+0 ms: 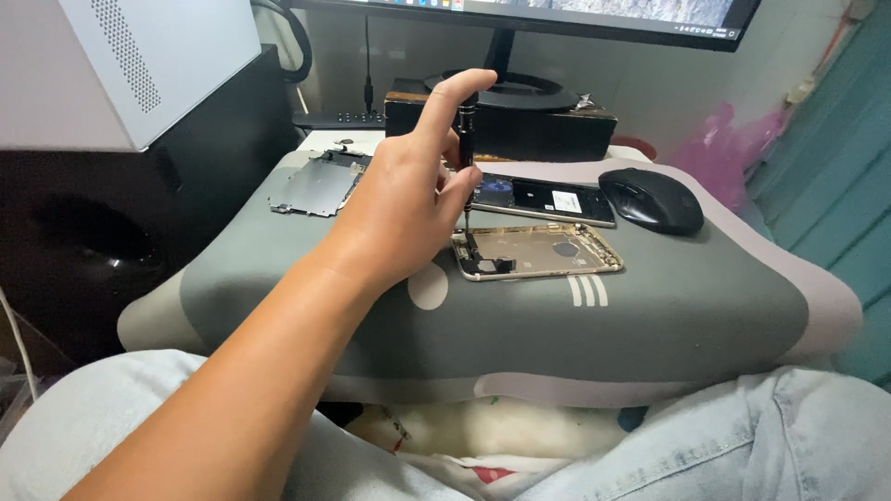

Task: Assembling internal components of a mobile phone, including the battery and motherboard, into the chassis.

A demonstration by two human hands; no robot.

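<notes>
- We see a white rectangular label (566, 201) on the dark battery (543, 199), which lies just behind the open phone shell (543, 252).
- A white box (158, 56) with a dotted vent patch stands at upper left, above a black speaker (111, 223).
- A dark box (520, 125) holds the monitor (557, 14) stand at the back; something pink and crumpled (719, 153) lies at right, beside a teal wall.
- Our work surface is a grey cushion (650, 315) with pale edges and white stripes, resting across our lap in light jeans.
- A silver metal plate (311, 186) lies at the cushion's back left; a black mouse (652, 199) sits at back right, near the battery.
- Our left hand (404, 209) is clamped on a black screwdriver (467, 139): thumb and fingers pinch the shaft, the forefinger arches over its cap.
- The screwdriver stands nearly upright, its thin tip down in the left end of the shell.
- The shell is gold-edged, lying flat mid-cushion, its inside facing up with small parts showing.
- Our right hand is out of sight.
</notes>
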